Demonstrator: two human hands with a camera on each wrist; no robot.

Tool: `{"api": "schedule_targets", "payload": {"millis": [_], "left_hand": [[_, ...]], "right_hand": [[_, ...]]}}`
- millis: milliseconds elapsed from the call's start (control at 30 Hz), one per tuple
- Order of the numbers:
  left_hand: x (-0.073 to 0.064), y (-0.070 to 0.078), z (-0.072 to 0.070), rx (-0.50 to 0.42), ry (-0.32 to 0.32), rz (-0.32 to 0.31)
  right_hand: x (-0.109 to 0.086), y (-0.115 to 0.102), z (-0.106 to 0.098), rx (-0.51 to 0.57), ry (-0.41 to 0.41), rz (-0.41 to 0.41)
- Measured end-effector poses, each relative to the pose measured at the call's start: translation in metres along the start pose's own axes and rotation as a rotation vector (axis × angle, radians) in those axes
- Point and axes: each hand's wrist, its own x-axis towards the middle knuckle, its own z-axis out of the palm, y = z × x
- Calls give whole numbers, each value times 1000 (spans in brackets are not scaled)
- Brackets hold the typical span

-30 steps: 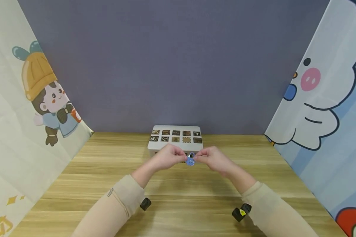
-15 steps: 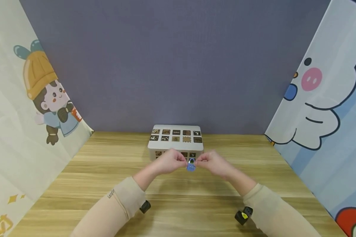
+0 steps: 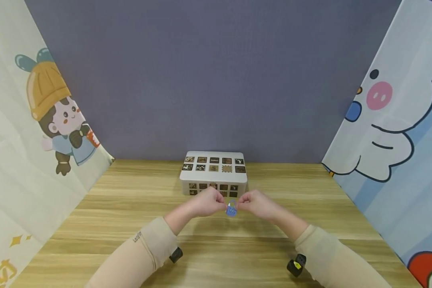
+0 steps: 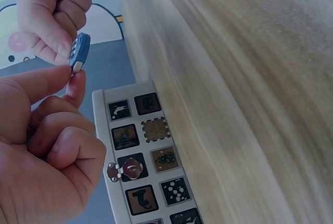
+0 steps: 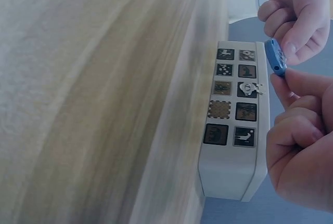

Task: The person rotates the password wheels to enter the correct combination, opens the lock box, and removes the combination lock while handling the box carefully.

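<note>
A small blue combination padlock hangs in front of the box, held between both hands in the head view. My left hand pinches its left side with thumb and forefinger. From the other side my right hand pinches it the same way. In the left wrist view, number dials show on one face of the padlock. Behind it stands a white box with a lid and rows of small brown and black pictures. A metal hasp sits on the box's front face in the right wrist view.
The box stands on a wood-grain table near its back edge, against a grey-blue panel. Printed cartoon sheets hang at the left and right.
Both hands have lowered and drawn back from the box with the padlock between them. More of the box's front face now shows above the hands.
</note>
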Motion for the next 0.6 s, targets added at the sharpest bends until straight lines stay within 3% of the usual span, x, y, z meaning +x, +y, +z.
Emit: {"api": "schedule_targets", "payload": {"millis": [367,600], "left_hand": [[-1,-5,11,-37,-51,-76],[0,-12,19,4,-86,-51]], "right_hand": [[-1,7,9,-14,-35,33],[0,16,17,-15,-54,35]]}}
